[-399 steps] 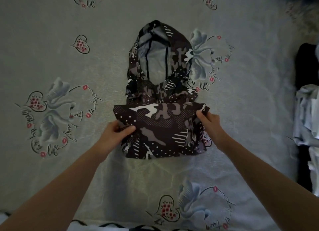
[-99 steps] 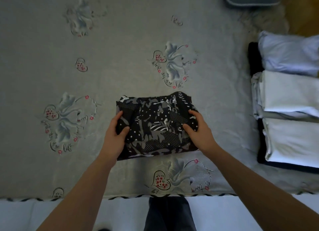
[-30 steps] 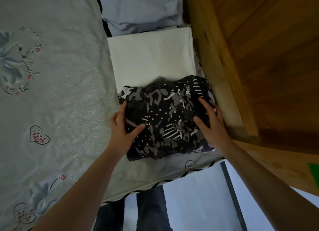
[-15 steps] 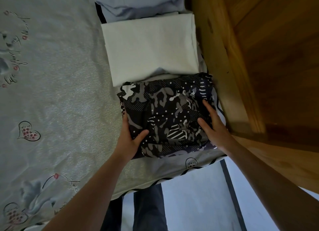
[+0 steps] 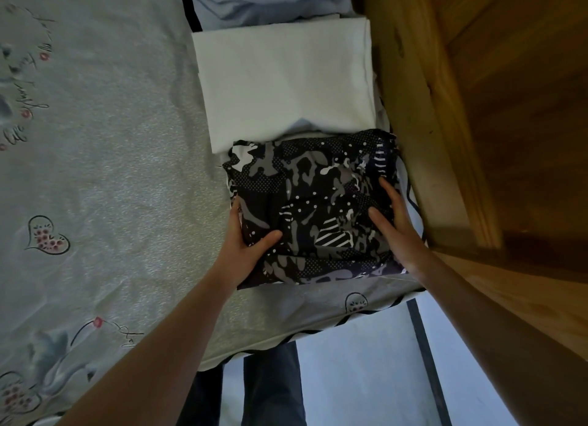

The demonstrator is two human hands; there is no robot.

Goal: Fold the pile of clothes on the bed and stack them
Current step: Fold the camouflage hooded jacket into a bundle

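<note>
The folded camouflage-print hoodie (image 5: pixel 315 209) lies at the bed's (image 5: pixel 111 177) 3 o'clock edge, beside a wooden panel (image 5: pixel 496 114). The left hand (image 5: pixel 245 250) grips its left edge, thumb on top; the right hand (image 5: pixel 397 225) presses it with straight fingers. At 12 o'clock from it lie a folded white garment (image 5: pixel 286 85) and a folded pale blue garment (image 5: pixel 270 2). The bedsheet's cursive writing is unreadable.

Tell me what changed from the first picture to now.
The camo hoodie, then half folded with its hood out, is fully folded and carried from mid-bed to the bed's corner beside the white stack. Left hand and right hand still hold its sides.
</note>
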